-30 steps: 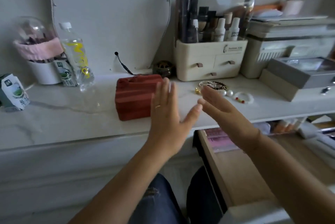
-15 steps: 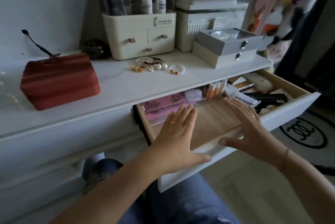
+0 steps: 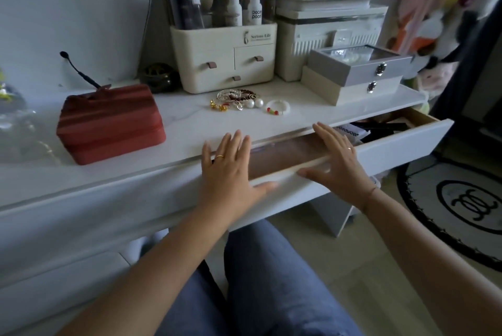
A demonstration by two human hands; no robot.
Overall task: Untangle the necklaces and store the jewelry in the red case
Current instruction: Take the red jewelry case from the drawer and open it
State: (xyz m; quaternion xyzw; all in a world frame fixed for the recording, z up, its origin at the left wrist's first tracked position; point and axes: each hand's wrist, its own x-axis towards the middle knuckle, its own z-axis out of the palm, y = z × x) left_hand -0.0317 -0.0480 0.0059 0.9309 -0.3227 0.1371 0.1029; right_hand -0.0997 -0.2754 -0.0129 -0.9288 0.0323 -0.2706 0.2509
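A white table (image 3: 190, 123) fills the middle of the frame, and its drawer (image 3: 402, 145) sticks out at the right. The red case (image 3: 108, 123) sits shut at the left of the table. The left hand (image 3: 231, 169) and right hand (image 3: 336, 161) lie flat on the drawer's front edge, fingers straight, holding nothing. The tangled necklaces (image 3: 236, 99) lie above the hands, a small bead bracelet (image 3: 277, 106) just to their right
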